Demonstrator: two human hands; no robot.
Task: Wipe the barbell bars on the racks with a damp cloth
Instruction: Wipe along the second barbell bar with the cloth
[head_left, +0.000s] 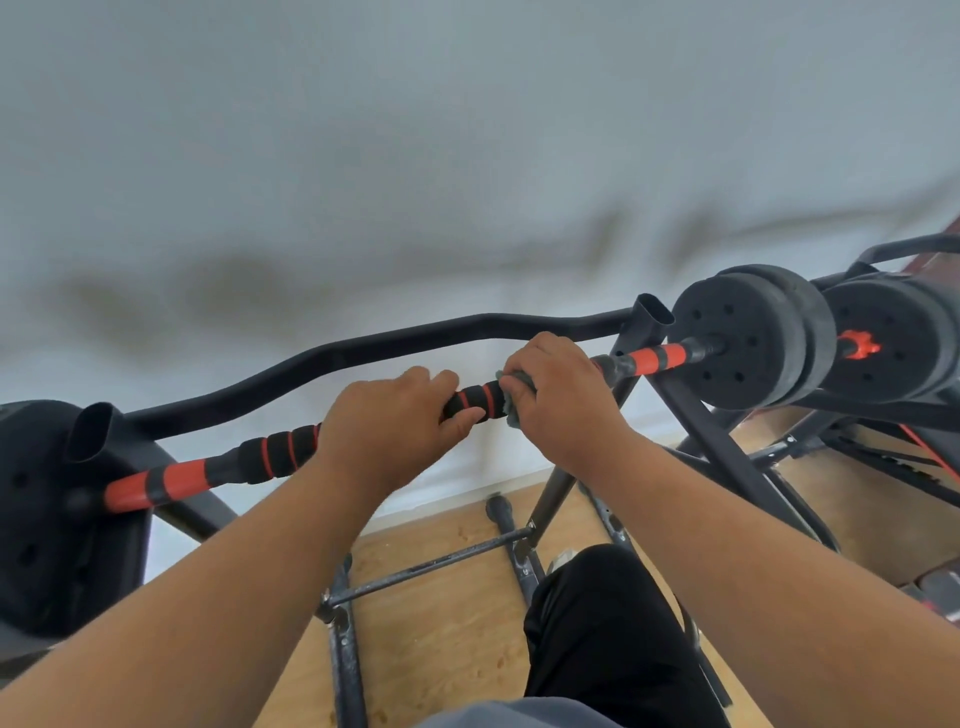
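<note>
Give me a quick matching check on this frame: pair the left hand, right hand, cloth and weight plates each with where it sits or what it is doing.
Column 1:
1. left hand
2. right hand
3. cloth
4. weight plates

Column 2:
A. on the right end of the bar, past the rack upright
B. bunched against the bar under a palm
C. bare grip on the black foam section of the barbell bar
D. presses the cloth round the bar

Pairs: 1-C, 2-D, 3-B, 4-A
</note>
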